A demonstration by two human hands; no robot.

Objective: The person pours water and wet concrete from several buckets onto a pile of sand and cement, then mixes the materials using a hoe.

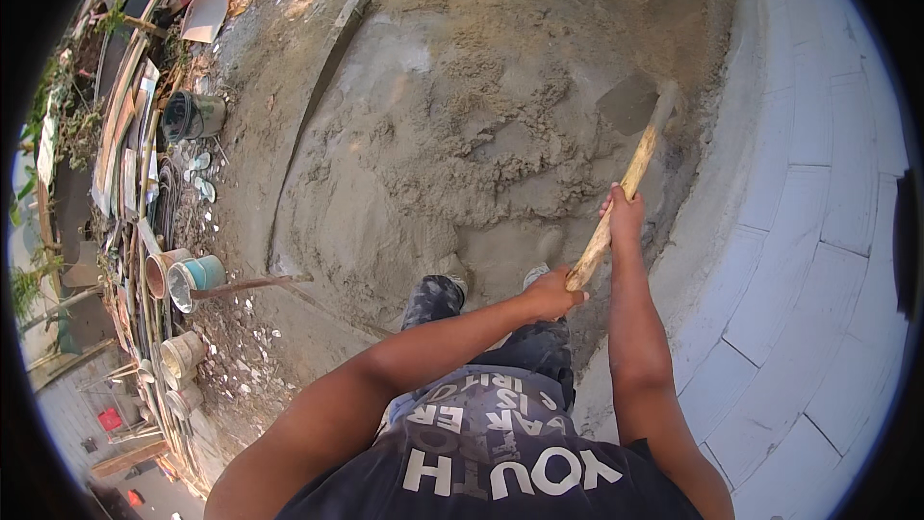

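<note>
Wet mortar (481, 156) being worked, apparently — left hand (551, 296) and right hand (626, 216) both closed around a wooden-handled hoe (643, 154); the next stroke likely calls for a firm pull.

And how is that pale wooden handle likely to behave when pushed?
The wooden handle is probably stiff: it looks thick and nearly straight. It may feel heavy at the far end, where a flat grey blade meets the damp-looking mix. It's likely not very slippery, since its surface looks like bare, slightly uneven wood.
</note>
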